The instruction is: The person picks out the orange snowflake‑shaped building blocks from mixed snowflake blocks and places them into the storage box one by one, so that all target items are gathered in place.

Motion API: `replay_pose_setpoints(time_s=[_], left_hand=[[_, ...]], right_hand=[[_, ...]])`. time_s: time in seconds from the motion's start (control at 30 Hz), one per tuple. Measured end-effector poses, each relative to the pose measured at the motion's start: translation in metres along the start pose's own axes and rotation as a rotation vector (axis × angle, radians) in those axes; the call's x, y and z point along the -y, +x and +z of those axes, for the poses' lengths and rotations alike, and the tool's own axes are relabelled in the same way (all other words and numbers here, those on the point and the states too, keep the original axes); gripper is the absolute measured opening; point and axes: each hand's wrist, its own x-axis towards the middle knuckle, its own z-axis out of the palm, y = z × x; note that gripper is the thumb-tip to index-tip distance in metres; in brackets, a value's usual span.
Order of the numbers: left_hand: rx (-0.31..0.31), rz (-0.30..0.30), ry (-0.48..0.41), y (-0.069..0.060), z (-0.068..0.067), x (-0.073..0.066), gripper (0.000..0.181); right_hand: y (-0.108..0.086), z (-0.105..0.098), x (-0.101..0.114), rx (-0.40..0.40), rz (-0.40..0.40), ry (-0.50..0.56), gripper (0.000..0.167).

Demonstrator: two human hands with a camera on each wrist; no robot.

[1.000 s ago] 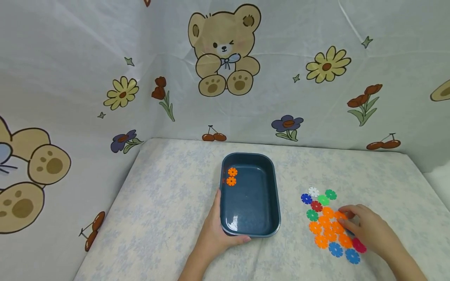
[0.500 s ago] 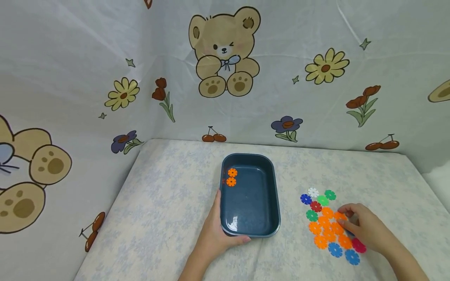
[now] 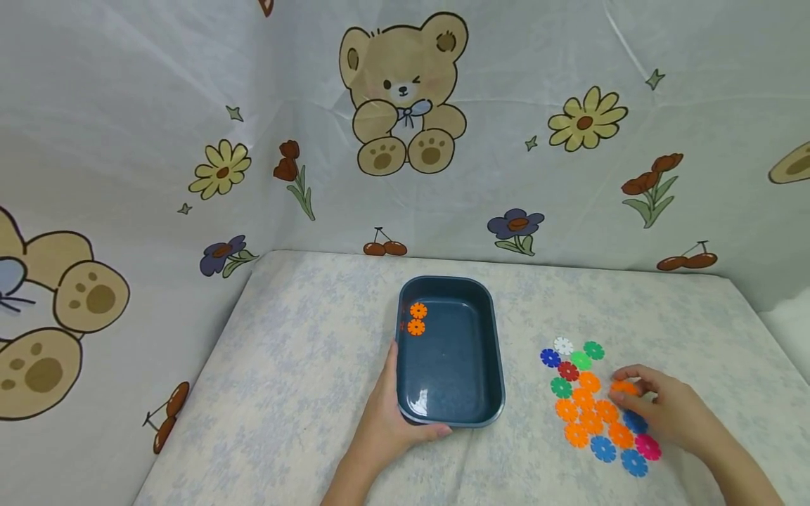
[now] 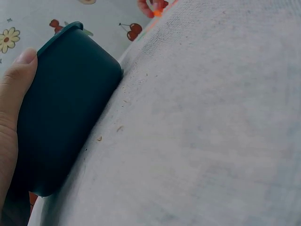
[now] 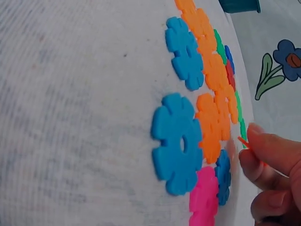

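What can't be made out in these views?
Head: some fingers of left hand, hidden by tray.
Head: part of held disc, covered by right hand.
Left wrist: tray's inside, hidden by its wall.
Right wrist: end of pink disc, cut by bottom edge.
Right wrist: most of tray, cut by top edge.

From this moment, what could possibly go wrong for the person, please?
The right hand pinches a thin orange disc, which could slip and fall. That hand might also brush the blue disc beside it. The left hand holds the tray at one corner; a tug could shift the two orange discs inside.
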Motion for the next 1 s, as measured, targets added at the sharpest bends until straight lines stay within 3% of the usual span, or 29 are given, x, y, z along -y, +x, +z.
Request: replay_pose_setpoints(time_s=[0.13, 0.27, 0.47, 0.8, 1.0], left_hand=[[-0.004, 0.0, 0.007, 0.0, -0.001, 0.0, 0.142], [-0.002, -0.002, 0.011, 0.0, 0.0, 0.001, 0.142], [-0.003, -0.002, 0.008, 0.001, -0.001, 0.001, 0.14], [-0.004, 0.004, 0.017, 0.001, -0.001, 0.002, 0.141], [0.0, 0.03, 0.0, 0.002, -0.001, 0.001, 0.14]], right_hand=[[0.001, -0.001, 0.006, -0.046, 0.001, 0.046, 0.063], [-0.001, -0.001, 0.021, -0.097, -0.084, 0.095, 0.053], [0.004, 0.0, 0.059, -0.095, -0.192, 0.208, 0.047], [0.025, 0.01, 0.119, -0.088, -0.328, 0.287, 0.049], [0.032, 0.02, 0.158, -0.107, -0.45, 0.31, 0.041]])
